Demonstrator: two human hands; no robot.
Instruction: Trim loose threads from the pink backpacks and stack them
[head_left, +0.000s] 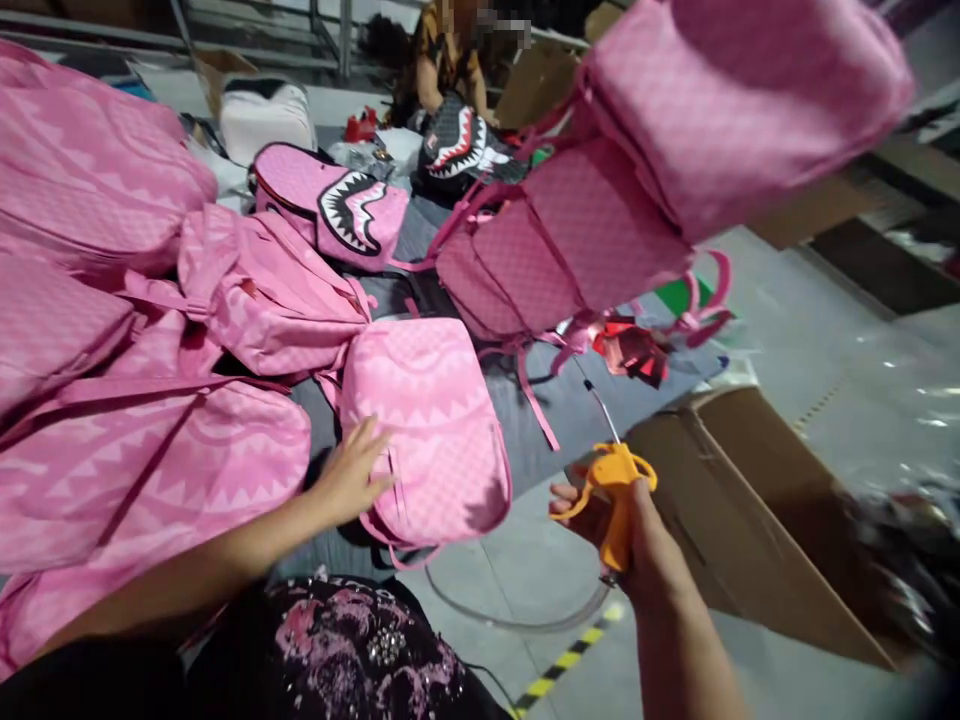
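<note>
A pink backpack [431, 430] with a pale zigzag pattern lies at the table's near edge. Spread fingers of my left hand [356, 475] rest against its left side. In my right hand [630, 530] is an orange air blow gun [615, 480], its thin metal nozzle pointing up and away over the table's edge. A hose hangs in a loop below it. Beyond the nozzle sit a pink checked backpack [555, 240] and a larger pink one [750, 110] on top of it.
Several pink backpacks [150, 460] are heaped on the left. A shark-mouth bag [330, 205] and a white bag [268, 120] lie farther back. Across the table a person [450, 60] handles a black shark-mouth bag [457, 140]. An open cardboard box [750, 500] stands at right.
</note>
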